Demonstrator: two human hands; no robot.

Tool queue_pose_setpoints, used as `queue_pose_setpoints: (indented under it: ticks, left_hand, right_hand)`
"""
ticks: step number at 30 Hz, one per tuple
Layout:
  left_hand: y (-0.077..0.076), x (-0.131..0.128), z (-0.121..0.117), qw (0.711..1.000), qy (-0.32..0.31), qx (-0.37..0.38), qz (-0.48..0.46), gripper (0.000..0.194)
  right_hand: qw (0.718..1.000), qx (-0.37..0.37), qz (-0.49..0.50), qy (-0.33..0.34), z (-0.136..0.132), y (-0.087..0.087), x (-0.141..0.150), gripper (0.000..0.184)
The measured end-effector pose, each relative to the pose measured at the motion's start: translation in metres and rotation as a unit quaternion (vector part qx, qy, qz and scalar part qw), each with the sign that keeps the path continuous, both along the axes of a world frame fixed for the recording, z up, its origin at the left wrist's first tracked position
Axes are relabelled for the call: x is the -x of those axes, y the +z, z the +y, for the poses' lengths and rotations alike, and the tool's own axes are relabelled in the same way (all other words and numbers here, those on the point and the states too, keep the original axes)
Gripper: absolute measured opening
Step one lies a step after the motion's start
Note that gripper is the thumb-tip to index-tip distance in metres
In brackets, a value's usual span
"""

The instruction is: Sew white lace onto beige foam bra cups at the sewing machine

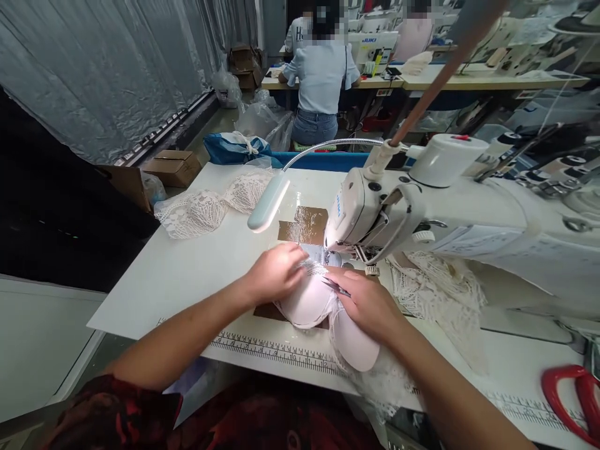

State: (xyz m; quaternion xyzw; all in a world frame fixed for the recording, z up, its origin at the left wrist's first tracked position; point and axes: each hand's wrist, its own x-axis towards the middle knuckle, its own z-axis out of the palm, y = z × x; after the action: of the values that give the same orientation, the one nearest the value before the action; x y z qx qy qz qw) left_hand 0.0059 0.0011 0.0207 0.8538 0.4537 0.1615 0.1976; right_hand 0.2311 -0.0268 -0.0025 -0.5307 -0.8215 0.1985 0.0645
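A white bra (307, 303) with padded cups and lace trim lies on the sewing machine bed, its upper edge close to the needle area. My left hand (276, 272) is closed, fingers pinching the bra's lace edge just left of the needle. In my right hand (365, 300) is a pair of small thread snips (337, 288), dark pointed blades facing left. That hand also rests on the bra, over the second cup (354, 340). The white sewing machine (356, 212) stands directly beyond my hands, its presser foot partly hidden.
Another lace bra (201, 212) lies at the table's far left, beneath a bendable lamp (269, 203). Lace fabric (435, 287) is heaped under the machine arm. Red-handled scissors (569, 400) lie at right. Ruler markings (281, 355) run along the front edge. A person (321, 81) sits ahead.
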Motion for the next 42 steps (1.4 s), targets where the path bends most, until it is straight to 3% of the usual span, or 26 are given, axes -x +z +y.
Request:
queue_pose_setpoints:
  ticks: [5,8,15,26,32,42]
  left_hand:
    - [-0.020,-0.021,-0.021,0.992,-0.077,-0.065,0.075,0.033]
    - [-0.025,-0.020,-0.014,0.987,-0.106,-0.087,0.088,0.037]
    - [-0.022,-0.010,0.013,0.974,-0.184,-0.087,0.097,0.046]
    - [-0.022,-0.010,0.034,0.965,-0.216,-0.087,0.121,0.057]
    - [-0.022,-0.009,0.026,0.966,-0.208,-0.115,0.104,0.047]
    - [-0.030,-0.013,0.021,0.969,-0.207,-0.127,0.031,0.034]
  right_hand:
    - [0.997,-0.024,0.066,-0.022,-0.001,-0.012,-0.005,0.040]
    - [0.997,-0.038,0.065,-0.017,-0.001,-0.013,-0.005,0.037]
    - [0.997,-0.067,0.032,-0.020,0.000,-0.009,0.000,0.036]
    - [0.997,-0.078,0.014,-0.018,0.003,-0.008,0.002,0.035]
    - [0.995,-0.100,0.010,-0.014,0.000,-0.012,-0.002,0.039]
    - [0.996,-0.068,-0.045,-0.025,0.000,-0.009,0.003,0.049]
